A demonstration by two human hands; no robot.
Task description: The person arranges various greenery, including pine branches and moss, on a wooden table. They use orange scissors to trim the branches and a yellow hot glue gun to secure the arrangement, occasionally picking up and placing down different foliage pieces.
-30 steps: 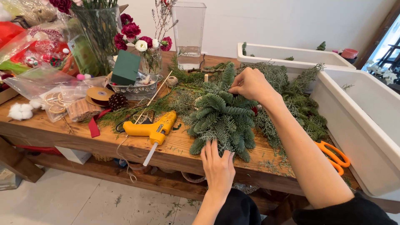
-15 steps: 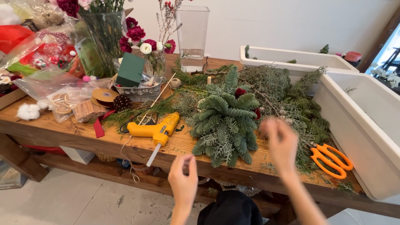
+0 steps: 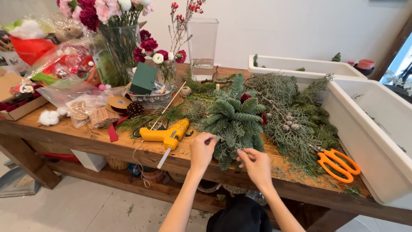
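Two hands work at the near edge of a wooden surface [image 3: 64, 137]. The left hand [image 3: 202, 150] and the right hand [image 3: 256, 164] both meet the lower fringe of a bundle of fir sprigs [image 3: 234, 118], which lies flat at the centre of the surface. The left fingers [image 3: 210, 139] are together, pinching a sprig tip at the bundle's 8 o'clock side. The right fingers [image 3: 241, 153] are together, pinching a tip at the bundle's 6 o'clock side. The two hands are near each other but apart.

A yellow glue gun [image 3: 165, 135] lies at 9 o'clock from the bundle, just beside the left hand, nozzle toward the near edge. Loose evergreen branches [image 3: 292, 116] spread at 3 o'clock from the bundle, touching it. Orange scissors [image 3: 337, 163] lie at 4 o'clock, on the branch ends. A white trough [image 3: 377, 141] stands at 3 o'clock, beyond the scissors. A clear glass vase [image 3: 202, 47] stands at 12 o'clock. A green foam block [image 3: 143, 78], a pine cone [image 3: 134, 109] and a vase of pink and red flowers [image 3: 112, 43] sit at 10 o'clock.
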